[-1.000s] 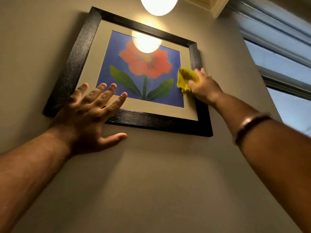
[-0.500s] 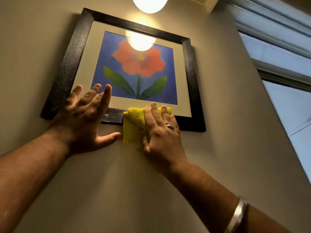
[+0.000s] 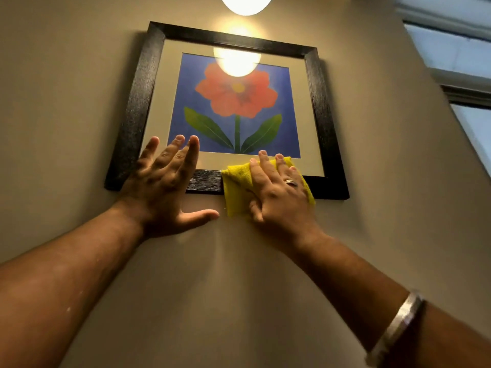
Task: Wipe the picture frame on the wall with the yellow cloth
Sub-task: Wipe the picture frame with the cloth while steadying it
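A black picture frame (image 3: 138, 96) hangs on the beige wall, holding a red flower print on blue behind glass. My left hand (image 3: 164, 187) lies flat with fingers spread over the frame's lower left corner and the wall below it. My right hand (image 3: 279, 197) presses the folded yellow cloth (image 3: 236, 187) flat against the middle of the frame's bottom rail. The cloth hangs partly over the wall under the rail. A ring shows on the right hand and a metal bangle on that wrist.
A glowing lamp (image 3: 245, 4) hangs above the frame, and its reflection glares on the glass. A window (image 3: 462, 83) with a pale surround sits up at the right. Bare beige wall (image 3: 225, 288) spreads below and to both sides of the frame.
My right hand took the cloth from the frame's right side down to the bottom rail, then slid it to the right along the rail. The left hand stayed at the lower left corner.
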